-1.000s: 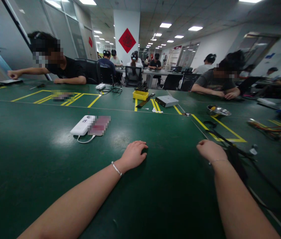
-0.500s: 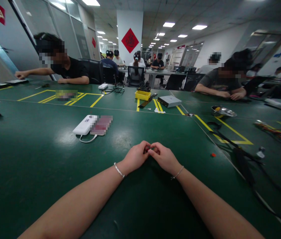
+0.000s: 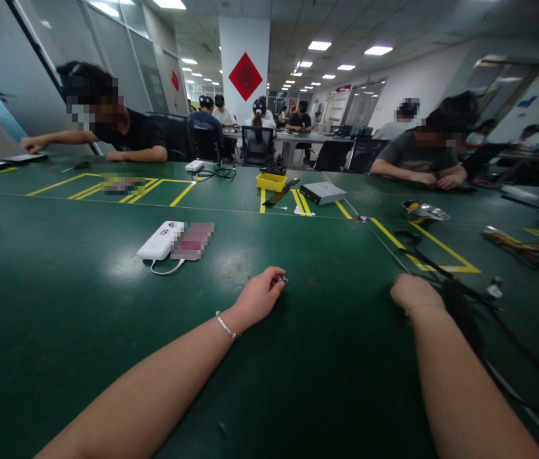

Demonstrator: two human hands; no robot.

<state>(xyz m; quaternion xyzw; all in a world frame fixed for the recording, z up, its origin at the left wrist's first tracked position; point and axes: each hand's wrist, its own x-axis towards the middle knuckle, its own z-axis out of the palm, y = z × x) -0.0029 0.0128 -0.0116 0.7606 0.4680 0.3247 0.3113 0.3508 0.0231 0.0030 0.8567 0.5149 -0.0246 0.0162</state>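
Observation:
My left hand [image 3: 260, 296] is closed near the middle of the green table [image 3: 193, 370], its thumb and fingers pinched on a small shiny metallic piece [image 3: 281, 278]. Only the end of that piece shows, too small to name. Far to the right, my right hand [image 3: 416, 294] is low over the table, back upward. Its fingers are turned down and hidden, so whatever lies under or in them is out of sight. The hand covers the spot where a small orange-red piece lay. Close by on its right runs a black cable [image 3: 463, 303].
A white power bank [image 3: 160, 241] wired to a blurred-out phone [image 3: 194, 241] lies left of centre. Further back stand a yellow bin [image 3: 272, 183], a grey box [image 3: 322, 192] and a metal dish [image 3: 425, 210]. Coloured wires [image 3: 520, 245] lie at right. People sit across the table.
My right hand has left the left hand and moved right, to the orange-red piece, which is now covered. My left hand stays in place, still pinching the small piece.

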